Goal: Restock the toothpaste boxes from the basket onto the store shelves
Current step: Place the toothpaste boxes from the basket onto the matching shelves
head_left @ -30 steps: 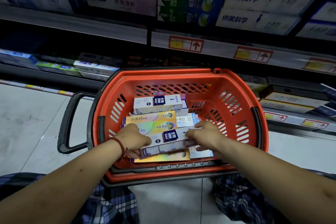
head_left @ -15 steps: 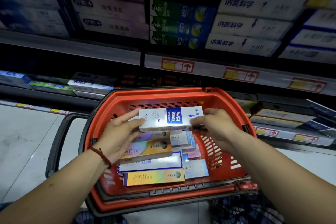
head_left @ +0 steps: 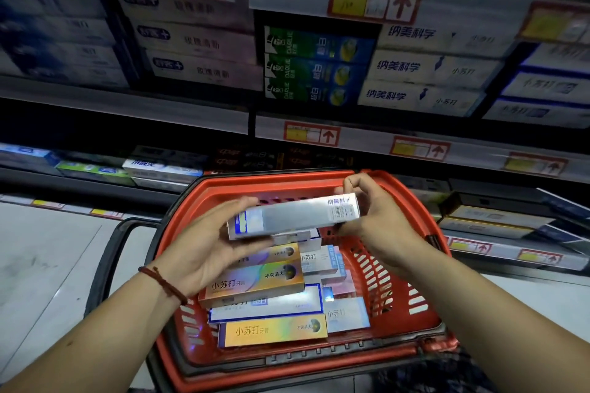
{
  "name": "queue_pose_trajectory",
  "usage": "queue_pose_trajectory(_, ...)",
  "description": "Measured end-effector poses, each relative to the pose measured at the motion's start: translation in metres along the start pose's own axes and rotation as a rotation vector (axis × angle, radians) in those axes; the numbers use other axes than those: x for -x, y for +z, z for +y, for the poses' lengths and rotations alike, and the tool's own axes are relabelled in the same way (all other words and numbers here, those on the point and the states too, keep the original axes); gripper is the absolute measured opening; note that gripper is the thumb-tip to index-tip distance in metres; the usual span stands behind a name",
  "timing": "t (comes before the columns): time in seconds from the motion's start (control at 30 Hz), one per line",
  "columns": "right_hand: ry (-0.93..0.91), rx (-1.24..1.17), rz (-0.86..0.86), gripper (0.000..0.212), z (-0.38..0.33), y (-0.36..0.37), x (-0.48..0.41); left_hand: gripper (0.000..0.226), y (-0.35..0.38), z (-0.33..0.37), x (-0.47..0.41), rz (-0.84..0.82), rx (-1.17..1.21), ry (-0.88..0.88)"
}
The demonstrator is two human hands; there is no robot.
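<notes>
Silver toothpaste box (head_left: pixel 297 217) is held level above the basket (head_left: pixel 396 290). L hand (head_left: pixel 207 252) pinches its left end btwn thumb & fingers; R hand (head_left: pixel 373 220) pinches the right end. Risk: end-only grip may slip & drop it back. Barcode side up could mean wrong shelf (head_left: pixel 127 112) slot.

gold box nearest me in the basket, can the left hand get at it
Likely yes once freed: gold box lies uncovered on top, but the left hand holds the silver box.

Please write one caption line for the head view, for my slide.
Left hand and right hand hold a silver-white toothpaste box over the red basket, facing stocked shelves.
</notes>
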State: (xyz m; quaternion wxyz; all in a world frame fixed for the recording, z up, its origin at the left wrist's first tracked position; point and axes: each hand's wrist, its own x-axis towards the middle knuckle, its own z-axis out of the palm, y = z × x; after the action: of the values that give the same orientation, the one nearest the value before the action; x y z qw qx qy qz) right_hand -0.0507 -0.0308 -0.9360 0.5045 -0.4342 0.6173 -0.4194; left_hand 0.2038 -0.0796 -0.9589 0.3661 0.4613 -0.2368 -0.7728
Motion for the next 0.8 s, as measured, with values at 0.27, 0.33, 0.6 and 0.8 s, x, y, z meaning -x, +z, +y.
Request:
queue_pose_trajectory(0.27,0.172,-0.369,-0.107,0.063,-0.007,0.001,0.002,0.058,0.001,0.003,0.002,-0.054,-0.086,0.098)
queue_pose_trajectory(0.33,0.186,-0.447,-0.095,0.054,-0.008,0.004,0.001,0.061,0.000,0.003,0.002,-0.059,-0.074,0.145)
queue_pose_trajectory(0.6,0.184,-0.691,-0.014,0.051,-0.005,0.008,0.001,0.044,0.004,0.003,0.001,-0.067,0.058,0.205)
queue_pose_trajectory(0.8,0.157,-0.743,0.008,0.046,-0.005,0.006,0.002,0.036,0.010,0.003,0.004,-0.010,-0.004,0.246)
